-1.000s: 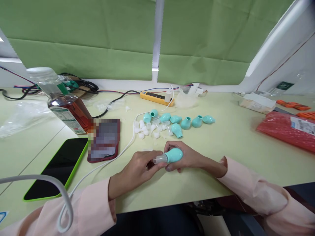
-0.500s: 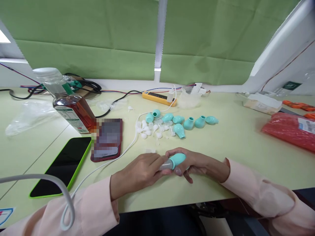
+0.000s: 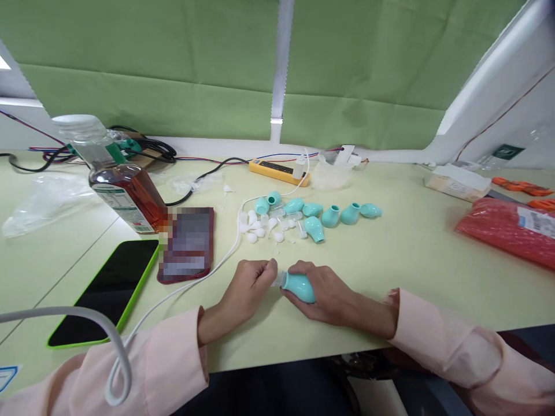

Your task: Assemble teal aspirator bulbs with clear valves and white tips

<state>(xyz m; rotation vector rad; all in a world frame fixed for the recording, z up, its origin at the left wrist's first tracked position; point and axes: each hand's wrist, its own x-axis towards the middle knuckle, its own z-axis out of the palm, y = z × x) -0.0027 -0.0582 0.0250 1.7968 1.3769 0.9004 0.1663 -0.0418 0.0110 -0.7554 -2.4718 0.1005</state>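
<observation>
My right hand is wrapped round a glossy teal squeeze bulb, which lies on its side with its neck to the left. A clear plastic nozzle sits at the neck of the bulb. Closed over the nozzle's far end is my left hand, thumb on top; its fingers hide that end. Beyond my hands lie several more teal bulbs, some upright with open necks. Beside them is a loose group of small white teardrop-shaped pieces and clear plastic tubes.
To the left stand a bottle of amber liquid, a green-edged phone and a dark red phone. A white cable crosses the table. A yellow power strip lies behind; a red package is at right.
The bulb has turned from pointing up and right to lying with its neck left. My right hand now grips over it from the right; my left has closed into a fist on the nozzle.
</observation>
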